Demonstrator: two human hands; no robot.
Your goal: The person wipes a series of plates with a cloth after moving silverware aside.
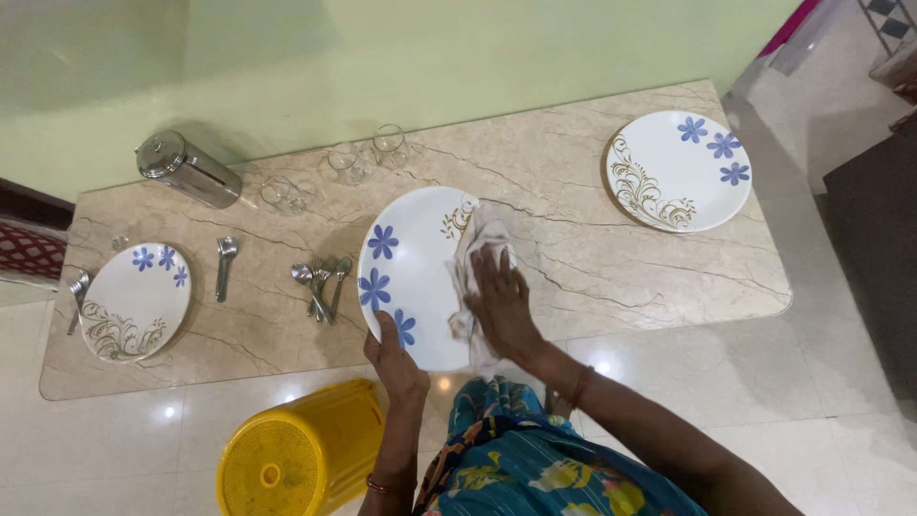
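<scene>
Centre of view: white plate with blue flowers [415,272], held tilted over the near edge of the marble counter [573,277]. Left hand [394,355] takes the plate's rim at 6 o'clock, thumb over the top face, grip closed on the rim. Right hand [501,301] lies flat, fingers spread, pressing a white cloth [475,250] onto the plate's right half; grip open, palm down on the cloth. Cloth bunches up toward 1 o'clock of the plate and hangs past its lower edge.

At 9 o'clock of the held plate: loose cluster of spoons [321,284] on the counter, then a single spoon [224,266], then a second flowered plate [134,301] at the far left end with another spoon [76,296] just beside its left rim. At 11 o'clock: steel jug [186,169] lying near the wall. At 12 o'clock: three clear glasses [349,162]. At 2 o'clock, well apart: third flowered plate [680,170]. Yellow plastic stool [301,454] on the floor at 7 o'clock.
</scene>
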